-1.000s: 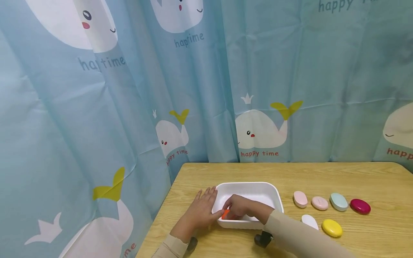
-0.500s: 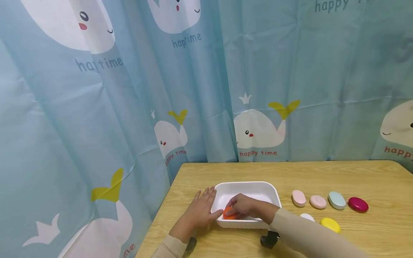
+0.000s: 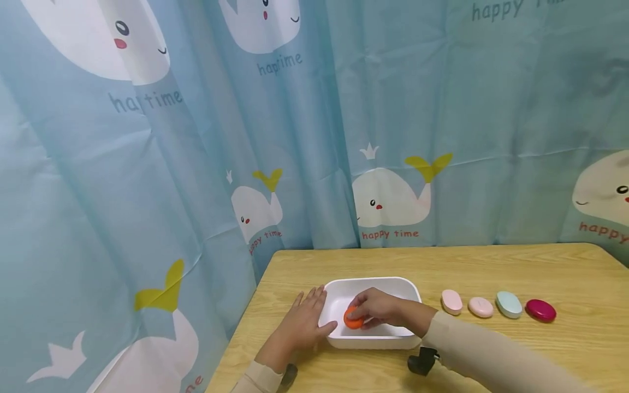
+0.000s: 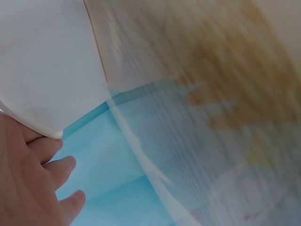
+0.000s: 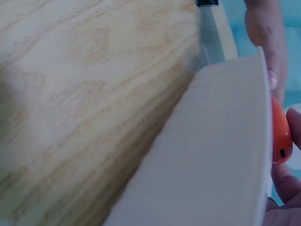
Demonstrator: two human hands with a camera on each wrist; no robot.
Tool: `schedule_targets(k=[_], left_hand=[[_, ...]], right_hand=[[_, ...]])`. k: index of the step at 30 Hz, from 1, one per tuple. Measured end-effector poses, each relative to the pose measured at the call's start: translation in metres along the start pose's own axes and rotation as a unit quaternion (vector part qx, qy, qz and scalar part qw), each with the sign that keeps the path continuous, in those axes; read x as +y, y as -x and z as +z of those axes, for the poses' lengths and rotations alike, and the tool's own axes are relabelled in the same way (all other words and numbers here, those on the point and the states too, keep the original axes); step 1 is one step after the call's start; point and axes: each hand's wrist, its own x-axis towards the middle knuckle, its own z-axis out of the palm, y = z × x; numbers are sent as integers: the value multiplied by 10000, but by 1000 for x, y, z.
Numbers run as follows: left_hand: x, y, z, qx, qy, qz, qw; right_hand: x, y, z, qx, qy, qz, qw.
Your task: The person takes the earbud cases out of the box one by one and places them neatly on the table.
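Note:
A white plastic tub stands on the wooden table. Inside it, my right hand pinches a glossy orange oval object between thumb and fingers. The right wrist view shows a small dark slot on the orange object, partly hidden by the tub's wall. My left hand rests flat against the tub's left rim, fingers straight and thumb spread toward the front corner. In the left wrist view, the fingers of that hand lie along the tub's edge.
Right of the tub lie a pale pink oval, a second pink one, a mint one and a glossy crimson one. A blue whale-print curtain hangs behind the table.
The right hand has moved slightly right inside the tub, with the orange object shifting along. The right sleeve now covers the white and yellow ovals. The left hand stays at the rim.

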Motion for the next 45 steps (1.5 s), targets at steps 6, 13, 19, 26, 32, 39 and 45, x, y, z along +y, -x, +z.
schedule_targets(k=[6, 13, 19, 26, 32, 39, 45], left_hand=[[1, 1, -3, -125, 99, -137, 9998], [-2, 0, 2, -154, 103, -176, 9997], [-2, 0, 3, -117, 101, -138, 9998], [-1, 1, 3, -83, 119, -22, 9999], [-2, -1, 1, -20, 89, -11, 10000], [-1, -1, 1, -113, 67, -96, 9999], [1, -1, 0, -67, 160, -82, 9998]], right_hand=[[-11, 9, -11, -3, -132, -119, 9998], [-17, 29, -26, 36, -213, -108, 9997], [-10, 36, -41, 121, -428, -101, 9990], [-4, 47, -58, 146, -474, -80, 9987], [-5, 55, -72, 187, -520, -85, 9984], [-3, 68, -86, 220, -448, -170, 9986], [-1, 81, -100, 270, -593, -186, 9977]])
